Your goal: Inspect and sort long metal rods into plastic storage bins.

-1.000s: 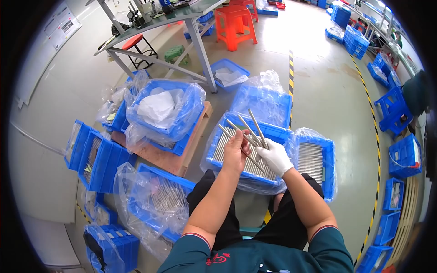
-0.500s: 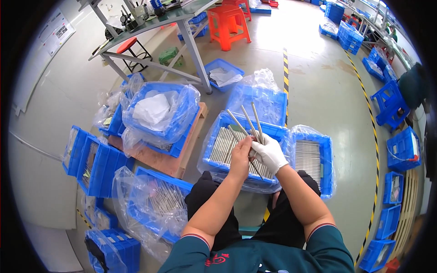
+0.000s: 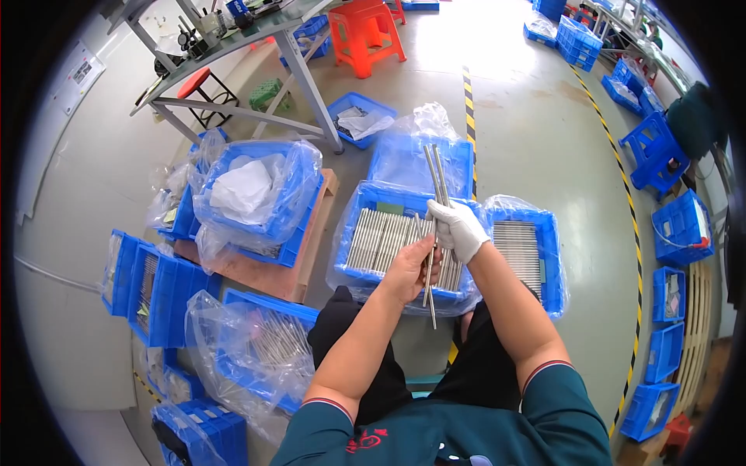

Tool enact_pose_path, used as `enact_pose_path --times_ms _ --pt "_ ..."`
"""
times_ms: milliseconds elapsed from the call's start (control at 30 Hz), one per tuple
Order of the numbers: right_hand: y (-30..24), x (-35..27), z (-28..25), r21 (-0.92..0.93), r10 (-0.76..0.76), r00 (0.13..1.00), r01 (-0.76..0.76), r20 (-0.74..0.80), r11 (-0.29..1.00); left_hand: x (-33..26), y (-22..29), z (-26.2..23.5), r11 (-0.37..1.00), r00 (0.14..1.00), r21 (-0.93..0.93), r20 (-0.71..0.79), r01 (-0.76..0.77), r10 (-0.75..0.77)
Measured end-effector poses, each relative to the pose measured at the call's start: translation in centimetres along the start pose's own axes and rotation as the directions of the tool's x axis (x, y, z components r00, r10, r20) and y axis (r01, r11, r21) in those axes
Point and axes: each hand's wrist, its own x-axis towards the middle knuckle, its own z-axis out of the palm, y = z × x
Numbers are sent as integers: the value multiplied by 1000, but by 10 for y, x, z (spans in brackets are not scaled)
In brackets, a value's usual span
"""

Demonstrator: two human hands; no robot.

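Observation:
Several slim metal rods [image 3: 435, 175] are in my hands, above a plastic-lined blue crate [image 3: 347, 268] where rows of similar rods lie side by side. My right hand [image 3: 460, 231], in a white glove, is closed round the rods, whose upper ends stick up close together. Lower down, my bare left hand [image 3: 410, 270] is closed on the rods too, its thumb against them. Their lower ends poke out below, slightly crossed. How many rods each hand grips is hidden by the fingers.
Right of it stands another blue crate [image 3: 553, 260] of rods. A lined crate [image 3: 303, 311] of looser rods lies at left, near a wooden pallet [image 3: 311, 260] bearing a bagged crate [image 3: 289, 225]. Ahead are a workbench [image 3: 268, 31] and a red stool [image 3: 365, 35].
The rods, fanned apart half a second ago, now stand more upright and closer together. My view has shifted slightly, and my left hand sits a little lower on the rods.

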Motion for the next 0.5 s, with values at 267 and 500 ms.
enact_pose_path --times_ms 267,500 --pt "-24 41 -87 247 -144 954 210 -261 946 -19 8 5 994 989 -9 100 110 -109" --pt "4 5 -15 -227 -2 999 -8 -46 974 -6 20 -5 981 977 -190 201 -32 71"
